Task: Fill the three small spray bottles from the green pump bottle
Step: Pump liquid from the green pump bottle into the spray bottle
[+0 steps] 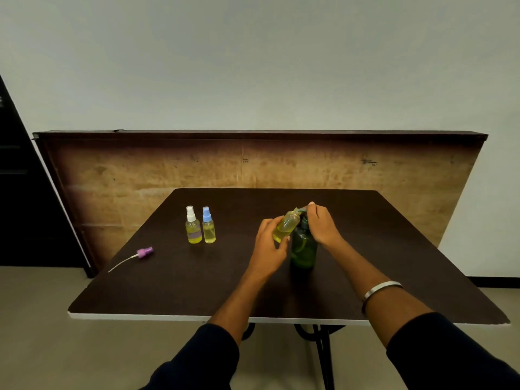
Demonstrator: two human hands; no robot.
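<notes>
The green pump bottle (304, 249) stands right of the middle of the dark table (197, 282). My right hand (323, 223) rests on its pump head, fingers curled over the nozzle. My left hand (268, 243) grips an uncapped small bottle (286, 225) with yellow liquid, tilted with its mouth up at the nozzle. Two capped spray bottles stand upright side by side at the left: one with a white cap (193, 225), one with a blue cap (208, 226). Both hold yellow liquid. A purple spray cap (145, 252) with its long tube lies on the table at the far left.
The table's near edge (197, 317) is white, with black metal legs (323, 353) beneath it. A brown board (281, 161) leans against the wall behind the table. A dark cabinet (25, 192) stands at the left.
</notes>
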